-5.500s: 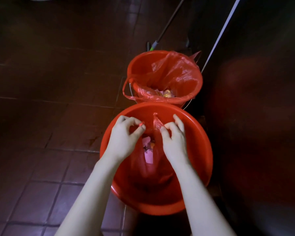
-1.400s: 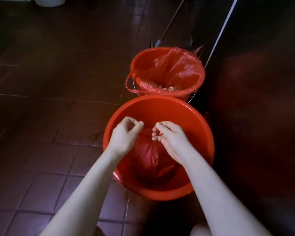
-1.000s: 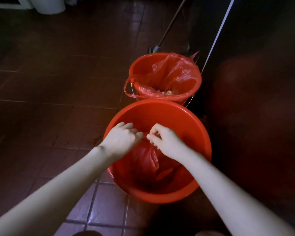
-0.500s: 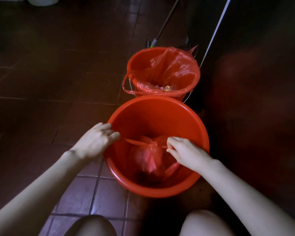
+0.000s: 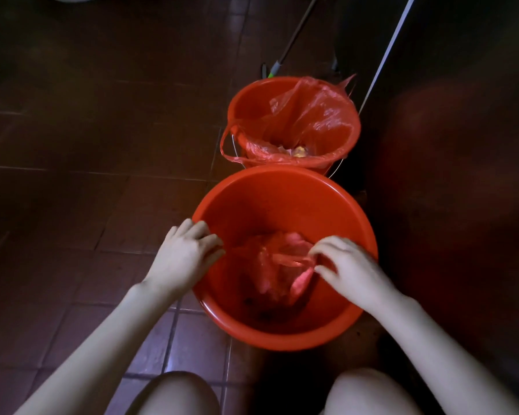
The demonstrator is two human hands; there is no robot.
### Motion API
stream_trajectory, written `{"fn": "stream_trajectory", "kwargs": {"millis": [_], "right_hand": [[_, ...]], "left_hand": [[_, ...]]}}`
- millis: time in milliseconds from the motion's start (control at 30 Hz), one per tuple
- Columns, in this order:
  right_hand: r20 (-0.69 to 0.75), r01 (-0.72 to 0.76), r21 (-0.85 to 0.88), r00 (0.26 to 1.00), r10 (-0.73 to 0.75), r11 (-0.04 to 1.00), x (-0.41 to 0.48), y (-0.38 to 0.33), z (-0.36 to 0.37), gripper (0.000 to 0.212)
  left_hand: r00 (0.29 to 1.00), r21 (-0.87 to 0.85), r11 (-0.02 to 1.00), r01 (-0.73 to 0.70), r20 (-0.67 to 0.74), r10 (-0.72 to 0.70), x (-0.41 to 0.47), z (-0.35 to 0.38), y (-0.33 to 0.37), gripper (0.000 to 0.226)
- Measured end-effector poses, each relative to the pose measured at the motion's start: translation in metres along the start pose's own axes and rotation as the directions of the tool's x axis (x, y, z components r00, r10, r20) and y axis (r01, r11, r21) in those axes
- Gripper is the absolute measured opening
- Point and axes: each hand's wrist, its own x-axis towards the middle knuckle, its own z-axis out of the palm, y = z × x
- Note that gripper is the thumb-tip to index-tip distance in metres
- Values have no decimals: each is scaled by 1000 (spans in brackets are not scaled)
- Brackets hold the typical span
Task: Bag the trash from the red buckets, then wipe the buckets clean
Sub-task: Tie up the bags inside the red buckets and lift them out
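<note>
Dark reddish-brown floor tiles (image 5: 87,205) are spreading under everything in dim light, and a dark wall or cabinet front (image 5: 462,145) is closing off the right side. Two red buckets are standing on the tiles, one behind the other. The near bucket (image 5: 282,205) is wide and shallow. The far bucket (image 5: 246,103) is wearing a loose red liner (image 5: 312,115) with a few scraps at the bottom.

The red bag (image 5: 267,265) is lying bunched in the middle of the near bucket. The right hand (image 5: 351,268) is reaching in from the right, its fingertips pinching a twisted strip at the bag's top. The left hand (image 5: 186,259) is hovering over the left rim with fingers curled. It seems to be pinching a thin stretched strip of the same bag, though blur and red on red are making that uncertain.

What the bag is holding is not showing. A grey handle (image 5: 294,34) and a white pole (image 5: 393,40) are leaning beyond the far bucket, their tops cut off. Two bare knees (image 5: 174,393) are showing at the bottom edge.
</note>
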Motion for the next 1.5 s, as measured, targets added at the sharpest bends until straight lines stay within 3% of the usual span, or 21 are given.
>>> {"fn": "stream_trajectory", "kwargs": {"millis": [67, 133, 267, 333, 467, 600, 800, 933, 1033, 1133, 1300, 1500], "right_hand": [[-213, -100, -15, 972, 95, 995, -12, 10, -6, 38], [-311, -239, 28, 921, 235, 971, -23, 19, -11, 50], [-230, -391, 221, 869, 438, 893, -35, 24, -9, 58], [-227, -392, 284, 859, 459, 875, -35, 24, -10, 58], [-228, -365, 325, 865, 447, 872, -24, 20, -11, 56], [-226, -246, 338, 915, 333, 908, 7, 0, -1, 56], [-114, -86, 389, 984, 141, 917, 83, -50, 23, 57], [-18, -24, 296, 999, 31, 955, 134, -75, 24, 54], [-157, -17, 91, 987, 32, 996, 157, -66, 11, 48], [-276, -103, -116, 959, 68, 988, 175, -43, -8, 53], [-76, -234, -345, 972, 222, 909, 199, -16, -19, 63], [-77, -116, -458, 993, 90, 881, 204, -17, -21, 52]], "left_hand": [[1000, -115, 993, 5, -28, -8, -8, -3, 6, 36], [995, -194, 976, -97, 10, 101, -20, -9, 15, 43], [904, -299, 942, -153, 344, 256, -42, -7, 33, 54], [881, -284, 940, -189, 374, 290, -48, 1, 36, 57], [913, -295, 934, -201, 290, 288, -62, 6, 30, 52], [946, -314, 937, -151, 229, 229, -83, -2, 8, 45], [986, -206, 978, -26, 155, 59, -117, -15, -41, 45], [993, -180, 979, 94, 89, -79, -125, -14, -63, 50], [989, -177, 973, 149, 23, -147, -111, -7, -74, 54], [972, -175, 961, 214, -59, -227, -84, 4, -78, 58], [919, -164, 918, 362, -103, -381, -26, 18, -88, 61], [868, -158, 878, 451, -151, -473, 20, 26, -101, 40]]}}
